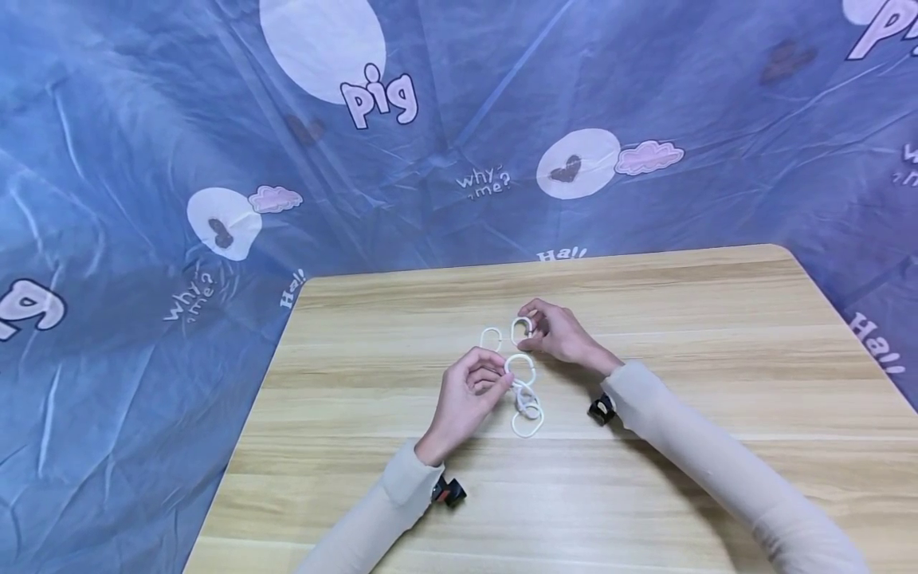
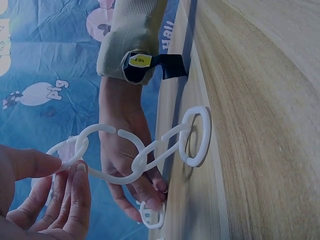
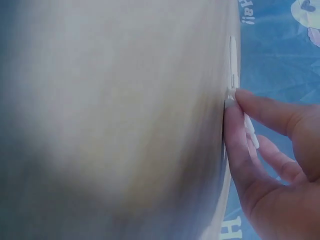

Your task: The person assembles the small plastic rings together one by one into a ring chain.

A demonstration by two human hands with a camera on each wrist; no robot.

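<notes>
My left hand (image 1: 462, 399) pinches a short chain of white plastic links (image 2: 117, 180) between thumb and fingertips. In the left wrist view the chain stretches from those fingertips toward the tabletop, its end link (image 2: 206, 136) close to the wood. Farther back, my right hand (image 1: 562, 333) grips a single white link (image 1: 512, 331) at the table surface with thumb and fingers. Part of that link is hidden by the fingers in the right wrist view. Just left of it, another loose white link (image 1: 483, 341) lies flat on the table.
The light wood-grain table (image 1: 344, 383) extends on all sides of both hands. Behind it and to the left hangs a blue printed cloth (image 1: 430, 207). Black wrist-worn devices sit on the left wrist (image 1: 449, 492) and the right wrist (image 1: 602, 410).
</notes>
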